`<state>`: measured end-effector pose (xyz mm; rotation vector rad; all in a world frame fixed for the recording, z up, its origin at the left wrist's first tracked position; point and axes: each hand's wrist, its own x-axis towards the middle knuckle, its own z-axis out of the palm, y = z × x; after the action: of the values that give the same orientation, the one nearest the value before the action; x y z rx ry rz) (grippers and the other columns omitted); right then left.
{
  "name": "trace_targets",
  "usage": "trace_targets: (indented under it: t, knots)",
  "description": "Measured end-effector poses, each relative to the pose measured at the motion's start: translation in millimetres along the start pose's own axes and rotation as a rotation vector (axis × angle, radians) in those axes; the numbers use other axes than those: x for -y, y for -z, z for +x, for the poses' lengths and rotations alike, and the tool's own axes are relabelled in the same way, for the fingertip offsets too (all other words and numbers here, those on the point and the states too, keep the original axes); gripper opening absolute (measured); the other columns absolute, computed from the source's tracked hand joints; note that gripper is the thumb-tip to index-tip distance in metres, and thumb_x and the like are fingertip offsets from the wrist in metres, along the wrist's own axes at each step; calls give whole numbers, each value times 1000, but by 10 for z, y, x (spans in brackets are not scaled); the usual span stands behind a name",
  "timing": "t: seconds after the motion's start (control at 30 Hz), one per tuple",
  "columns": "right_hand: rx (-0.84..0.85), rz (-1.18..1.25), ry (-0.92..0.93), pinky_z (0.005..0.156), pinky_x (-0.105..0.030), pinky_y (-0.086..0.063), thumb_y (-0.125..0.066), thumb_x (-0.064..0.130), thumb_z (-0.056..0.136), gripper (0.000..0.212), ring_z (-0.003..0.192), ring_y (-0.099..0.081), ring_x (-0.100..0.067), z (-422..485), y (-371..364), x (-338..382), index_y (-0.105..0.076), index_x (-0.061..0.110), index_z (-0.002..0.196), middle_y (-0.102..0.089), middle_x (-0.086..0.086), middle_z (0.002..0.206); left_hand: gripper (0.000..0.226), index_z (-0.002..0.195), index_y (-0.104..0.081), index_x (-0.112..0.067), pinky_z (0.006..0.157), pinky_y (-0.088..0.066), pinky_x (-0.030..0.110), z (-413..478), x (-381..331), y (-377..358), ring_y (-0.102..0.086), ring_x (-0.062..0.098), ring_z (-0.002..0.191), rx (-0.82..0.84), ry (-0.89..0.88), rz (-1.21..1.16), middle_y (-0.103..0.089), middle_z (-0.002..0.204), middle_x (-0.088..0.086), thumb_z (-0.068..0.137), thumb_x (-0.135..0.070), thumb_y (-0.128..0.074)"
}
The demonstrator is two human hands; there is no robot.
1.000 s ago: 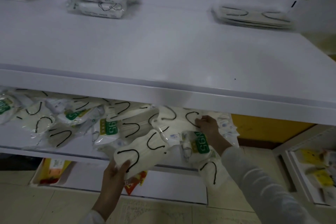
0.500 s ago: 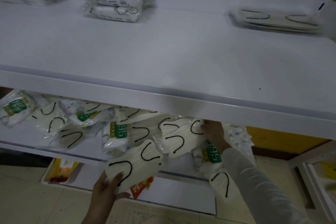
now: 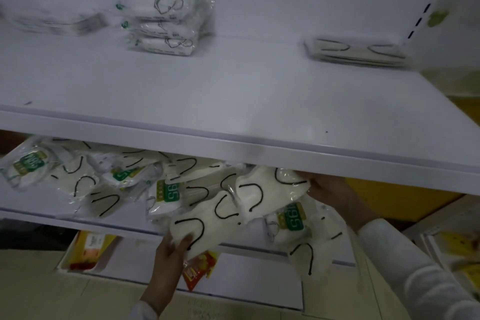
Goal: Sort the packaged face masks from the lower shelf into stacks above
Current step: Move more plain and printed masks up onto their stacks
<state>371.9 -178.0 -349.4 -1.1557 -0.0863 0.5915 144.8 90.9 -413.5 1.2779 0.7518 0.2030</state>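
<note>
Lower shelf [image 3: 36, 209] — left grip [image 3: 168, 252] clasps one mask pack [image 3: 207, 221], right grip [image 3: 330, 189] pinches another pack [image 3: 267, 189].

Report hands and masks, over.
Left hand grips one black-loop mask pack. Right hand holds second mask pack under upper shelf edge. Loose pile on lower shelf.

Bare left hand [image 3: 170, 251], bare right hand [image 3: 331, 191], long white right sleeve [image 3: 415, 278] with soft folds and a plain cuff at the wrist, edge of a white left sleeve [image 3: 142, 312] at the near edge
</note>
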Motion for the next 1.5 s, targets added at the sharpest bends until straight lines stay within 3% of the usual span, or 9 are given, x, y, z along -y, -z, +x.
trace_targets:
  t: [0.13, 0.27, 0.53, 0.67, 0.83, 0.97, 1.17, 1.33, 1.5]
  knots:
    - [-32, -114, -60, 66, -26, -57, -57, -13, 81, 27, 80, -70, -18, -364, -512, -36, -69, 8, 93, -73, -8, 89, 23, 112, -61, -22, 90, -50, 55, -127, -153, -266, -64, 32, 102, 16, 62, -69, -66, 115, 13, 89, -23, -61]
    - [-221, -236, -46, 79, -30, -53, -56, -12, 85, 39, 96, -63, -25, -495, -606, -201, -57, 5, 120, -65, -16, 112, 54, 119, -56, -28, 88, -51, 54, -273, -292, -309, -60, 30, 106, 94, 131, -65, -60, 118, 7, 80, -65, -58]
    - [-268, -583, 36, 81, -27, -48, -70, 6, 82, 43, 102, -57, -23, -936, -855, 25, -53, 14, 120, -60, -7, 111, 26, 82, -55, -6, 35, -37, 22, -610, -956, -235, -46, 18, 38, 270, -93, 153, -51, 60, 10, 70, -1, -77]
    - [-70, -658, -6, 85, -20, -48, -78, 14, 76, 48, 105, -58, -15, -1452, -1090, 470, -52, 18, 116, -58, 5, 114, 81, 90, -65, 1, 35, -38, 25, -823, -1578, 95, -49, 25, 41, 385, -246, 311, -67, 69, 18, 31, -47, -92]
    - [63, -616, 388, 78, -29, -57, -69, 3, 81, 19, 91, -69, -22, -1885, -1396, 1249, -70, 3, 100, -74, -10, 96, 33, 103, -64, -5, 42, -46, 21, -1162, -2573, -71, -60, 10, 51, 482, -604, 417, -72, 79, 7, 72, 3, -73]
    - [-106, -673, 611, 82, -31, -55, -68, 8, 84, 13, 91, -68, -20, -1608, -1441, 1920, -71, 10, 97, -73, -8, 96, 29, 104, -64, -21, 67, -51, 12, -1080, -3114, -583, -67, 2, 84, 471, -767, 439, -71, 99, -13, 78, -8, -72]
    - [-176, -580, 499, 75, -17, -53, -67, -4, 81, 30, 89, -65, -11, -1184, -1208, 2121, -62, 6, 110, -67, -7, 105, 38, 109, -61, -12, 83, -50, 25, -602, -3061, -1170, -62, 12, 97, 304, -704, 289, -67, 104, -4, 74, -9, -76]
    - [-260, -396, 376, 90, -40, -50, -76, -2, 67, 60, 107, -62, -30, -1047, -1006, 1947, -54, 6, 122, -66, -13, 113, 32, 97, -52, -7, 61, -43, 23, -531, -2856, -1358, -54, 17, 75, 219, -593, 188, -57, 85, 4, 72, 5, -68]
    - [-286, -298, 433, 84, -37, -49, -71, -4, 66, 47, 101, -60, -26, -1022, -1057, 1901, -55, 9, 107, -64, -10, 109, 23, 91, -56, -1, 65, -45, 30, -524, -2855, -1342, -57, 22, 77, 282, -508, 146, -62, 82, 10, 69, 7, -57]
